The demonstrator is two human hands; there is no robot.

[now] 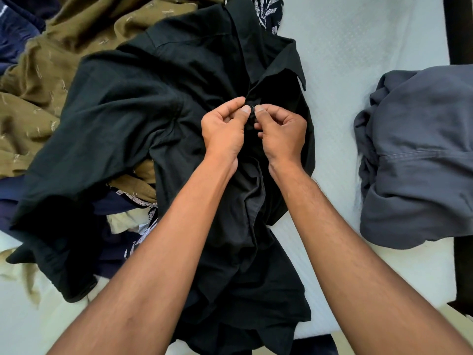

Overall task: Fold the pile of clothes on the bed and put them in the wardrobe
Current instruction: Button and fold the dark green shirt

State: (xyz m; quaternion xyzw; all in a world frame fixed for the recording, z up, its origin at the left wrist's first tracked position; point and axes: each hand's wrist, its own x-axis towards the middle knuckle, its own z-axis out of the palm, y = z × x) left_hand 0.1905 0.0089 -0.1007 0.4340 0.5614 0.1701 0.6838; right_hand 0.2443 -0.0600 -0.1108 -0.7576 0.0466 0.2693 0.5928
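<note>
A black collared shirt (133,103) lies spread on the bed in front of me, collar toward the far side. My left hand (225,129) and my right hand (281,131) meet just below the collar. Each pinches an edge of the shirt's front opening between thumb and fingers, thumbs nearly touching around a small button. The shirt's lower part is bunched between my forearms. To the left, the pile holds an olive-brown garment (51,80) and dark navy clothes (18,34), partly under the black shirt.
A grey garment (419,155) lies loosely folded on the white mattress (340,47) at the right. A navy and white patterned cloth (268,14) peeks out beyond the collar. A dark bed frame (460,29) runs along the right edge.
</note>
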